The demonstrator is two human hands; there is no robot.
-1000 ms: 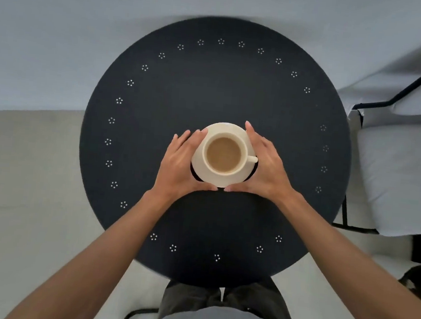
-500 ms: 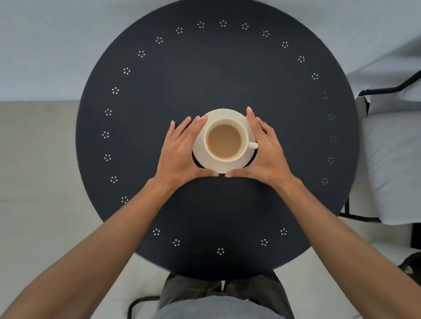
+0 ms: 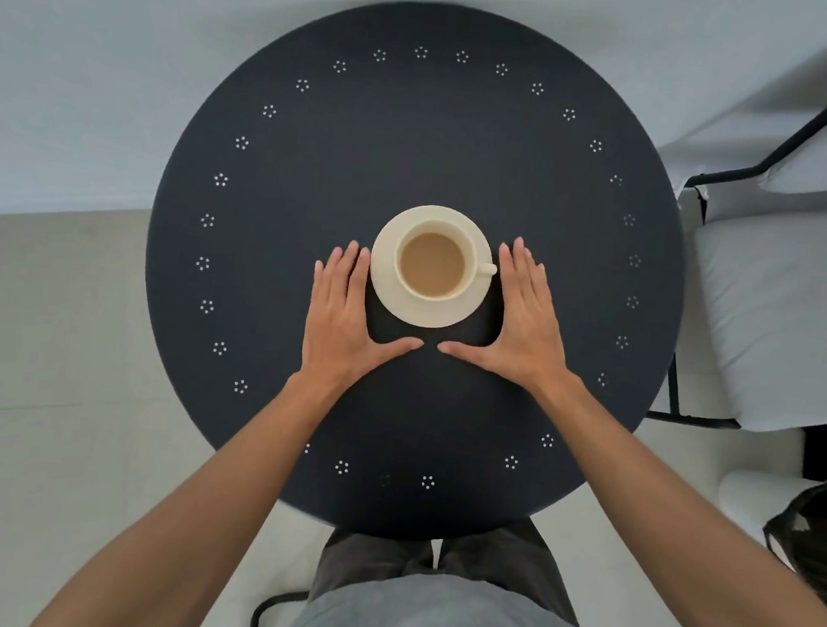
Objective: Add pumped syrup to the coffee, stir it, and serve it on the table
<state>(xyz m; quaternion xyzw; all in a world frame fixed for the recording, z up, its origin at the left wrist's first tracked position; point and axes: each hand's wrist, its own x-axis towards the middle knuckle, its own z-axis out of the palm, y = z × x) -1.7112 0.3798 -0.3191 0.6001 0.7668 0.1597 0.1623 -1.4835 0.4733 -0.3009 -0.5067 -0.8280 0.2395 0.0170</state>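
Note:
A cream cup (image 3: pixel 432 265) of milky coffee stands on a cream saucer (image 3: pixel 388 296) in the middle of a round black table (image 3: pixel 313 179). The cup's handle points right. My left hand (image 3: pixel 346 320) lies flat just left of the saucer, fingers straight, fingertips near its rim. My right hand (image 3: pixel 523 323) lies flat to the right, a small gap away from the saucer. Both thumbs point inward below the saucer, tips almost meeting. Neither hand holds anything.
The table has a ring of small white dot clusters near its edge. A chair with pale cushions (image 3: pixel 777 305) and a black frame stands to the right. A dark bag (image 3: pixel 817 538) sits on the floor at lower right.
Both hands have let go of the saucer and drawn back and outward, now flat on the table. Cup and saucer stay put on the table.

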